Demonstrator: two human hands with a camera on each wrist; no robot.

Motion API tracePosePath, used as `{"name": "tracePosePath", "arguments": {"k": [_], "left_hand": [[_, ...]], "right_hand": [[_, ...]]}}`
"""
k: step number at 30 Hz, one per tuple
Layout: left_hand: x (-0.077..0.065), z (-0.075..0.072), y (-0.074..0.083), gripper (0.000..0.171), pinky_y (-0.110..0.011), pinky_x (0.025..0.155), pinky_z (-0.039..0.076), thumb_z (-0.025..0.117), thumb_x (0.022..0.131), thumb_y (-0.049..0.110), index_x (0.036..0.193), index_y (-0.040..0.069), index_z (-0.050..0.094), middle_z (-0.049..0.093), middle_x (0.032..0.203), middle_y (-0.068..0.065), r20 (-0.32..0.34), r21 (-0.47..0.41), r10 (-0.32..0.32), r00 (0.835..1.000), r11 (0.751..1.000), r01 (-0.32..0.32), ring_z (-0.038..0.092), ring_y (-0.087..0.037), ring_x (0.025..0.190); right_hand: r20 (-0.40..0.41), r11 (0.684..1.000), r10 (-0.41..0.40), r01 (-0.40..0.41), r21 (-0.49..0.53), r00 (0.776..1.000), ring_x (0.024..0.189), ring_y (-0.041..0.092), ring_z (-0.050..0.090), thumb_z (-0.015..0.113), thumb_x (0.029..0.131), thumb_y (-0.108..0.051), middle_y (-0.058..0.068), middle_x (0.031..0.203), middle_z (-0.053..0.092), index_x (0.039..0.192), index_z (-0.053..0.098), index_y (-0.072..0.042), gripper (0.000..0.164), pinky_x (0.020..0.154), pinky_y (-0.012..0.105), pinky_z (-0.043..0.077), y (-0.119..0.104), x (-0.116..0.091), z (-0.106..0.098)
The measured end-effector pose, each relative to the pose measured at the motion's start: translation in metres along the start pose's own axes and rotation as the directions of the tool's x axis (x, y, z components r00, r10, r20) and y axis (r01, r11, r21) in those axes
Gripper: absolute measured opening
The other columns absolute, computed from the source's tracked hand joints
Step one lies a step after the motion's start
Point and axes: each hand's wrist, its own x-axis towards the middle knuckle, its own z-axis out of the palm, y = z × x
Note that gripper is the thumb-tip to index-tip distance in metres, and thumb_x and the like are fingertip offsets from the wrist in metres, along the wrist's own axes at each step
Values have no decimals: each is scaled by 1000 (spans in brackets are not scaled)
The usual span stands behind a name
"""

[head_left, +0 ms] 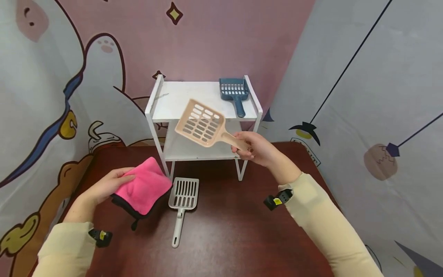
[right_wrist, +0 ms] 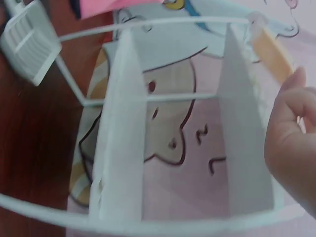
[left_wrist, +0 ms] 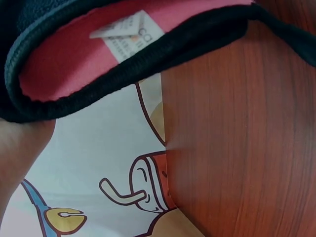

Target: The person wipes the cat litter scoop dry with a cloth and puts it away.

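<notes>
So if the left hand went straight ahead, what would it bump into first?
Probably the white rack's near left leg: the left hand, holding the pink cloth, points that way, though depth is unclear.

We see a blue scoop (head_left: 237,98) on a white shelf (head_left: 180,92), a grey scoop (head_left: 181,210) on a brown table (head_left: 238,231), cartoon-covered walls (head_left: 221,42) around.

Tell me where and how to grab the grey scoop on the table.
Probably best to take the grey scoop by its slim handle, from above on the near side: the handle points that way, with the wider slotted head beyond.
</notes>
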Motion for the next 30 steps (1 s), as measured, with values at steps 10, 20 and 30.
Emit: {"name": "tracePosePath", "arguments": {"k": [10,20,30], "left_hand": [[2,1,-6,51,-30,61,55,47,98,28,135,-5,37,64,77,6,-107,4,72,992,997,-72,64,-14,62],[2,6,-5,51,-28,60,54,48,98,26,137,-4,38,60,84,3,-227,82,92,970,994,-75,62,-10,63],[1,6,-5,51,-29,60,54,47,98,26,139,-3,37,59,85,-5,-244,102,69,967,994,-45,61,-11,62]], "right_hand": [[-182,987,36,-6,160,983,44,5,36,21,103,-17,-2,75,60,134,28,6,40,45,16,30,-16,23,29],[-286,965,104,-27,260,953,47,5,46,22,104,-22,-2,76,63,143,22,0,46,44,14,34,-29,40,42],[-231,984,140,-109,142,963,60,8,55,25,103,-26,-2,77,63,117,37,-11,24,55,19,45,-30,31,38]]}}
